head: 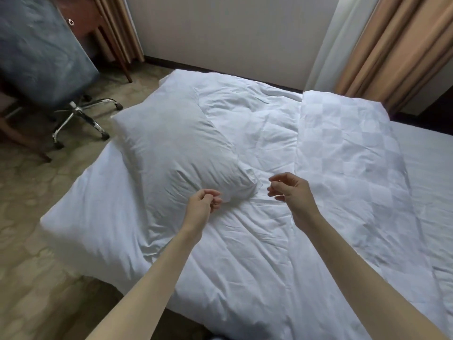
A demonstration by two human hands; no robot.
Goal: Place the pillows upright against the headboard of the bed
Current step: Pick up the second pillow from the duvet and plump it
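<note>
One white pillow (176, 153) lies flat and slightly askew on the left half of the bed's crumpled white duvet (245, 253). My left hand (203, 203) hovers at the pillow's near edge with its fingers curled towards the thumb; whether it pinches the fabric is unclear. My right hand (290, 190) hangs just right of the pillow's near right corner, fingers loosely apart and holding nothing. No headboard is in view.
A folded white cover with a checked weave (348, 163) lies along the right side of the bed. A swivel chair with a chrome base (81, 119) stands on the carpet at the left. Tan curtains (392, 50) and a wall stand beyond the bed.
</note>
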